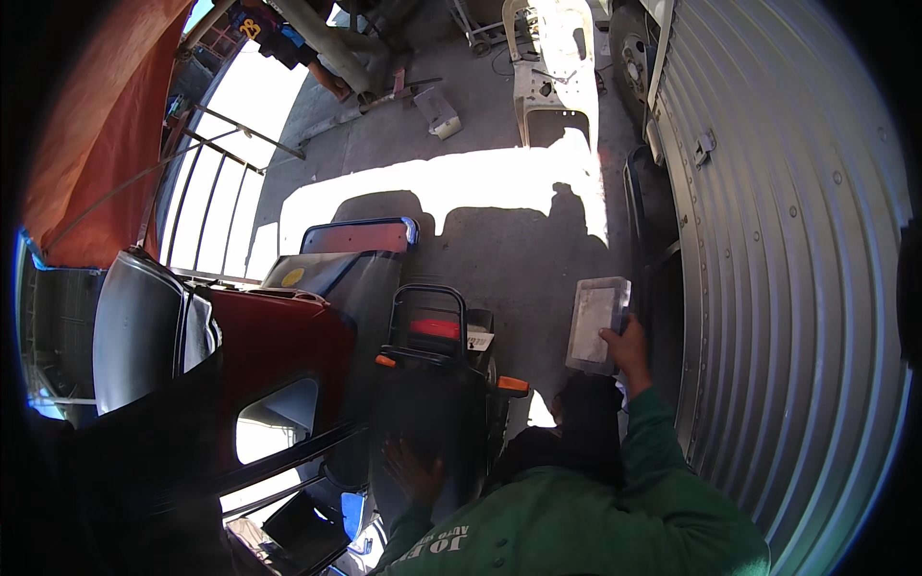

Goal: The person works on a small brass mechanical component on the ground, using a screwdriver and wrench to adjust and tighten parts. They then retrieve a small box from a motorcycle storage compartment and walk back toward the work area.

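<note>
My right hand (630, 353) grips the near right edge of a shallow, clear rectangular plastic container (593, 312), thumb on top. Something pale and flat lies in or shows through the container. My left hand (415, 472) is in shadow, fingers spread, resting on the black motorcycle seat (423, 408). Behind that seat are a black metal rear rack (427, 290), a red tail light (434, 328) and orange turn signals (513, 385). A dark red sidecar body (279, 336) stands beside the motorcycle on my left.
Ribbed metal sheeting (778, 240) walls the right side. Ahead stand a white plastic chair (549, 82) with tools on it and a clear bin (438, 110) on the concrete floor. An orange tarp (106, 134) hangs far left; another person (279, 43) is beyond a post.
</note>
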Demonstrator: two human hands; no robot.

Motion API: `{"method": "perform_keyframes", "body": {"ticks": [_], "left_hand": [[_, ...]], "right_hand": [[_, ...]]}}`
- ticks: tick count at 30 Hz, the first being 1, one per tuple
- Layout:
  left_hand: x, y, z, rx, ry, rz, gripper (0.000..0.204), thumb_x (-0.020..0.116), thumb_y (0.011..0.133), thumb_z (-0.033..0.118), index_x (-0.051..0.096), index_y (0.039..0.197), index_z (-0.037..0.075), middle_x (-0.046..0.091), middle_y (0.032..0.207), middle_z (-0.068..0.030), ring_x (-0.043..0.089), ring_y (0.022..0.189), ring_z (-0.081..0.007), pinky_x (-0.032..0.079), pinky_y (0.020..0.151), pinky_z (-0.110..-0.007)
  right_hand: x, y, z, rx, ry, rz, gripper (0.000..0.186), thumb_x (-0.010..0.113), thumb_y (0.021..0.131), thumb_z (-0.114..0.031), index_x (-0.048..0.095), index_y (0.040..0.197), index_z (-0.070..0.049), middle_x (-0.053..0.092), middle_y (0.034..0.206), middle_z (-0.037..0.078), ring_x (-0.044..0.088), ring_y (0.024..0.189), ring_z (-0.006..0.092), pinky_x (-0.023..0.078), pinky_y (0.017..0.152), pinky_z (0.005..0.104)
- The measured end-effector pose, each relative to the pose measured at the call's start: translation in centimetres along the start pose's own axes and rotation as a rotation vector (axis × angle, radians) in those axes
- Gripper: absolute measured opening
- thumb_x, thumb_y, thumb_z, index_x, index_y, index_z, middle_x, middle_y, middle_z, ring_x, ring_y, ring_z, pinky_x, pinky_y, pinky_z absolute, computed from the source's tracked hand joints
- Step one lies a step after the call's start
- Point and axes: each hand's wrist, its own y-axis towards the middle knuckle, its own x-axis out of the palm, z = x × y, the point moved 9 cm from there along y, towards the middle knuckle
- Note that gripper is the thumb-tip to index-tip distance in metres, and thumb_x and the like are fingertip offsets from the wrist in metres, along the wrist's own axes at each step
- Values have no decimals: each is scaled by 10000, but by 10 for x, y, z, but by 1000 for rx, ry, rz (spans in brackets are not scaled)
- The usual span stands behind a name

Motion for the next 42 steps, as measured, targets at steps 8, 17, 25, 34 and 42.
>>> {"method": "perform_keyframes", "body": {"ticks": [8, 17, 25, 34, 42], "left_hand": [[-60, 177, 39, -308, -628, 317, 568, 591, 976, 209, 383, 1457, -11, 422, 1460, -230, 388, 1385, -389, 266, 1171, -490], [6, 391, 159, -511, -113, 56, 377, 574, 982, 327, 660, 1081, -26, 505, 1345, -199, 468, 1267, -415, 304, 1124, -565], [28, 428, 132, -376, -33, 398, 288, 602, 940, 301, 648, 938, 17, 593, 1213, -181, 505, 1190, -415, 283, 1066, -623], [82, 794, 160, -391, -313, -243, 249, 634, 919, 268, 667, 993, 33, 637, 1144, -188, 584, 1066, -412, 421, 972, -529], [25, 1149, 199, 99, -408, -528, 238, 663, 900, 237, 681, 1042, 46, 666, 1099, -193, 640, 973, -407, 519, 894, -456]], "right_hand": [[-2, 233, -35, -29, -283, -83, 658, 828, 742, -222, 534, 1264, 51, 673, 1167, 289, 652, 1119, 438, 519, 941, 469], [49, 434, -168, -52, -525, -389, 669, 833, 724, -310, 559, 1236, 24, 684, 1122, 276, 650, 1085, 447, 521, 916, 478], [98, 545, -315, -124, -336, -476, 694, 820, 747, -333, 559, 1270, 41, 698, 1103, 249, 680, 1056, 395, 536, 887, 459], [231, 708, -364, -100, -642, -559, 647, 790, 750, -374, 503, 1207, -17, 696, 972, 235, 682, 941, 427, 534, 820, 515], [286, 879, -517, -34, -155, -398, 777, 815, 730, -297, 473, 1352, 20, 689, 1099, 255, 690, 1025, 382, 546, 893, 462]]}}
